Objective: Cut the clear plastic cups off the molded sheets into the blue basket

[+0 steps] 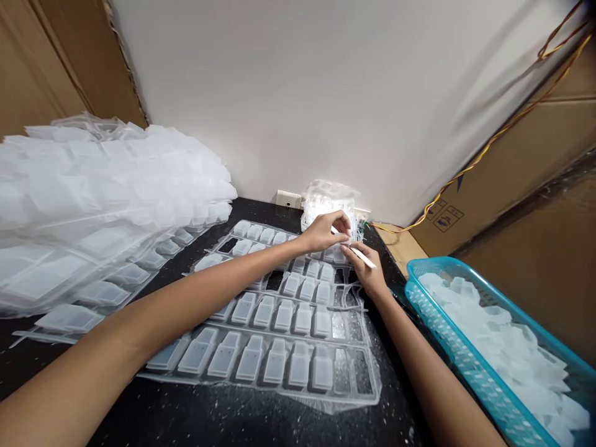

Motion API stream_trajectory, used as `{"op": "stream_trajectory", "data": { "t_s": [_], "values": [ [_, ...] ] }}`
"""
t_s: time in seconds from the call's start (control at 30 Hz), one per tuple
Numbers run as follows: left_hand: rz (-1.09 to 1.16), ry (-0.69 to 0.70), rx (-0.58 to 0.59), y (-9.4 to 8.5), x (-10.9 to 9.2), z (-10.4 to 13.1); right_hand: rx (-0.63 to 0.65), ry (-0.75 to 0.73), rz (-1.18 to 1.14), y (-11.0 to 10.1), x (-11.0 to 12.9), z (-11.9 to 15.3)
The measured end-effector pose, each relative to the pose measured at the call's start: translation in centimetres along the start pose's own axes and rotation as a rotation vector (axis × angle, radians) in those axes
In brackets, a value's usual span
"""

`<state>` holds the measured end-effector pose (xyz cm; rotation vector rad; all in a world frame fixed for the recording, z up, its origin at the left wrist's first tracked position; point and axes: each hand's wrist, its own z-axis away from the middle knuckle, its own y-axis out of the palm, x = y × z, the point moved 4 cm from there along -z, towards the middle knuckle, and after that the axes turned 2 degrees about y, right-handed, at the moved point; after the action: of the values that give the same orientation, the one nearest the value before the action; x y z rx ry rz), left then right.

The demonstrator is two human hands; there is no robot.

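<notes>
A translucent sheet of moulded pieces point(276, 361) lies on the black speckled table, with cut-out gaps along its right side. Over its far right part, my left hand point(328, 230) has its thumb and fingers pinched together; what they grip is too small to make out. Close beside it, my right hand point(367, 268) is closed around a slim white tool point(363, 257), which points down to the right. The fingertips of both hands nearly meet.
Stacked translucent sheets point(102, 186) rise at the left. A blue basket point(470, 354) of loose pieces stands at the right. Behind the hands are a bright translucent bundle point(328, 195), a wall socket point(288, 199) and twisted wires point(479, 155). Cardboard point(521, 155) borders the right.
</notes>
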<state>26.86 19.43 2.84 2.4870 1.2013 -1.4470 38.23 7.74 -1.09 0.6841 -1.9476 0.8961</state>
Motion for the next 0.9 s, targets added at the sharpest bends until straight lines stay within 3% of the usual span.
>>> {"op": "stream_trajectory", "data": {
  "t_s": [0.23, 0.5, 0.9],
  "values": [
    [-0.140, 0.064, 0.046, -0.1, -0.1, -0.2, -0.016, 0.042, 0.019, -0.2, -0.6, 0.1],
    [-0.358, 0.112, 0.131, -1.7, 0.1, -0.2, -0.108, 0.127, 0.015, -0.5, -1.2, 0.1],
    [-0.668, 0.263, 0.298, 0.2, -0.4, 0.0, -0.185, 0.115, -0.063, -0.8, -0.7, 0.2]
  ]
}}
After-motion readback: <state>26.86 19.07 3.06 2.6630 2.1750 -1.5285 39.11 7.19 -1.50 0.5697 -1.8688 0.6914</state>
